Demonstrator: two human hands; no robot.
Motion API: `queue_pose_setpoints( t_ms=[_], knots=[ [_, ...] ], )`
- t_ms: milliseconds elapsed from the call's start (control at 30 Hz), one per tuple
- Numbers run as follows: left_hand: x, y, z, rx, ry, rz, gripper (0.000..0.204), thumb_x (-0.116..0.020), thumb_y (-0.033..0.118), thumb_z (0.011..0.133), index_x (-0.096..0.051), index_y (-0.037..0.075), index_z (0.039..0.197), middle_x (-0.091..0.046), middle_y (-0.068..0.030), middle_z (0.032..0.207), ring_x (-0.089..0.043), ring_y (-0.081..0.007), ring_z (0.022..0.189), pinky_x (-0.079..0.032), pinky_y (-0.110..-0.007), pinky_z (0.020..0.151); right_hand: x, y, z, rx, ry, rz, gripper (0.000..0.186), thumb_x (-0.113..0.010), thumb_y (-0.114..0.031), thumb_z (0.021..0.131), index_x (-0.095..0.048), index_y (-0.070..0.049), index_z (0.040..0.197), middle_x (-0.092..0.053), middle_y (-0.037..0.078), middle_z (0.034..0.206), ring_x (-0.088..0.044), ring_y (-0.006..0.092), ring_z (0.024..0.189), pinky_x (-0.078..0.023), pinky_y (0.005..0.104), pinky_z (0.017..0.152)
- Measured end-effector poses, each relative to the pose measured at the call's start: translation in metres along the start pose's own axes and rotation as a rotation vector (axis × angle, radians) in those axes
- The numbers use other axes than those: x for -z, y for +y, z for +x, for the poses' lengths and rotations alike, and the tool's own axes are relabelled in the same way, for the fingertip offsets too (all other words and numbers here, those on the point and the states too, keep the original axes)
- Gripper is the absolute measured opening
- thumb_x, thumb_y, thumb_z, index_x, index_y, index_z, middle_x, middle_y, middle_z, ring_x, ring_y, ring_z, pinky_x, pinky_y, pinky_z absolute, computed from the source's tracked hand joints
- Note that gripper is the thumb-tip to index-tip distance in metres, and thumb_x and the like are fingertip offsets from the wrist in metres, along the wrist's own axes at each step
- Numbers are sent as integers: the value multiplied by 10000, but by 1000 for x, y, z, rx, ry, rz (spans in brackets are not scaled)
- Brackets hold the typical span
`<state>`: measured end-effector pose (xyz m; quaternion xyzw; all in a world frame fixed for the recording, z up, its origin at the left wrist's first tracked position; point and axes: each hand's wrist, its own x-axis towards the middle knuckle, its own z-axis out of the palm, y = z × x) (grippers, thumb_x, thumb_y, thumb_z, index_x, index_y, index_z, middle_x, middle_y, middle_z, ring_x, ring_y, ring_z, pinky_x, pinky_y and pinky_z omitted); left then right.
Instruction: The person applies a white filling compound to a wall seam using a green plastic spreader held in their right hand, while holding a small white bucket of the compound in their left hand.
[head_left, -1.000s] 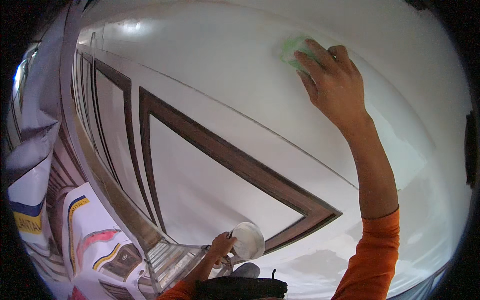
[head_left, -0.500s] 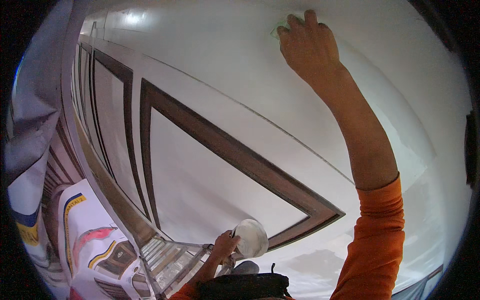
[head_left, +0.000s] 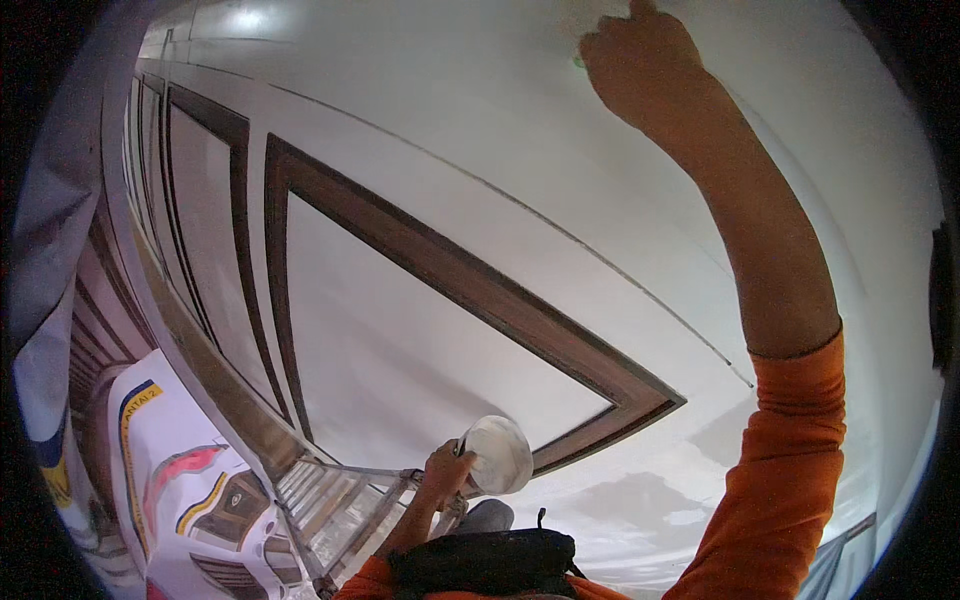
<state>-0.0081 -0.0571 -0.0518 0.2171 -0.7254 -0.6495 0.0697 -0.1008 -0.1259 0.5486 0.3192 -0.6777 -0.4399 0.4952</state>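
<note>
My right hand (head_left: 648, 72) is raised high against a smooth white wall surface (head_left: 480, 110), fingers bent. A small pale green edge (head_left: 580, 62) shows beside its fingers; the rest of that thin piece is covered by the hand. Low in the middle, my left hand (head_left: 446, 474) grips the rim of a round white container (head_left: 502, 456), its thumb laid over the near side. Whitish smears mark the container; I cannot make out what is in it. Both of my arms wear orange sleeves.
A brown-framed white panel (head_left: 480, 290) lies between my hands, below a long thin groove (head_left: 520, 205). A metal ladder (head_left: 335, 500) stands at lower left, beside a printed banner sheet (head_left: 185, 480). A black bag (head_left: 485, 562) sits at my front. Grey patches (head_left: 640, 510) mark the white surface at lower right.
My right hand has slid up and to the right along the white surface, and less of the green piece shows. My left hand keeps its hold on the container. The view has shifted slightly.
</note>
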Motion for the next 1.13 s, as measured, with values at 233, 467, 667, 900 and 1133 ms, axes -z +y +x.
queue_pose_setpoints(
  t_ms=[233,467,667,900,1133],
  knots=[
    [5,5,-1,14,-25,54,522,-601,392,873,-650,-41,1160,-711,-287,1031,-693,-433,1003,-519,-530,928,-4,17,-62,-6,67,-14,192,-619,-182,940,-770,-73,986,-746,139,1045,-649,329,1099,-608,448,841],
    [3,7,1,32,-30,22,516,-594,409,877,-652,-36,1132,-718,-268,962,-708,-426,946,-540,-524,884,-23,32,-91,-70,234,73,205,-584,-186,943,-758,-94,1000,-730,121,1062,-647,358,1109,-599,476,860],
    [-7,-18,13,-61,-9,202,429,-607,341,919,-675,-2,1167,-720,-241,1042,-700,-389,975,-535,-487,893,-41,-7,-21,-76,618,196,198,-606,-195,908,-745,-96,1009,-685,106,1124,-643,354,1103,-617,451,781],
    [-2,8,2,33,-3,62,436,-593,344,926,-661,-14,1165,-717,-241,1009,-698,-396,956,-540,-483,884,-41,-7,-12,-160,309,110,253,-675,-186,942,-712,-122,1185,-638,59,1317,-586,333,1217,-634,419,858],
    [-8,-6,17,43,5,224,506,-635,414,926,-652,-10,1202,-693,-295,1095,-708,-339,1041,-510,-497,978,-76,26,-110,-189,278,63,356,-624,-165,924,-731,-149,1263,-579,143,1467,-557,362,1318,-586,483,951]
  ],
)
